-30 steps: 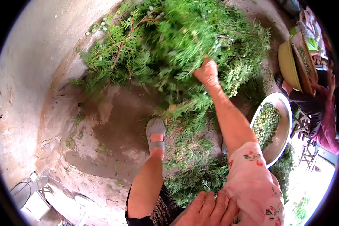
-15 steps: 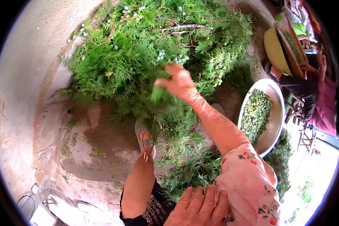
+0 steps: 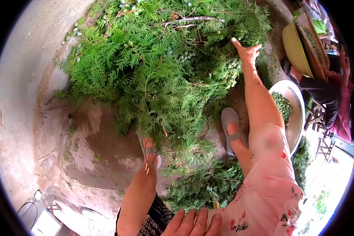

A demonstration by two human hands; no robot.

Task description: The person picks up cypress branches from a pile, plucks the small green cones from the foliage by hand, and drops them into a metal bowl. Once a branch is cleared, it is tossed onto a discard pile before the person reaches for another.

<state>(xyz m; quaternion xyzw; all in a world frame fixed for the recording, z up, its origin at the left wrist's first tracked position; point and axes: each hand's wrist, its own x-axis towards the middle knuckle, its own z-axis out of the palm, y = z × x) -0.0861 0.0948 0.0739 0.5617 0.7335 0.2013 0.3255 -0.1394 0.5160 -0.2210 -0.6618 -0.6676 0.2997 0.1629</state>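
Observation:
A big heap of green cypress-like branches (image 3: 161, 67) with small pale cones lies on the dirt ground in front of me. My right hand (image 3: 246, 50) stretches out to the heap's right edge, fingers spread against the foliage, gripping nothing that I can see. My left hand (image 3: 192, 224) rests flat on my lap at the bottom edge, fingers apart and empty. One leafy branch (image 3: 161, 126) drapes over my left foot (image 3: 147, 151).
A metal basin (image 3: 299, 114) of picked green cones stands by my right leg. Beyond it sits another person in a yellow-green hat (image 3: 297, 51), holding a woven tray. Cut sprigs (image 3: 200, 185) cover the ground by my feet. A concrete wall (image 3: 23, 78) curves along the left.
My right hand left the middle of the heap and moved to its right edge. A branch has come down toward me and now lies over my left foot.

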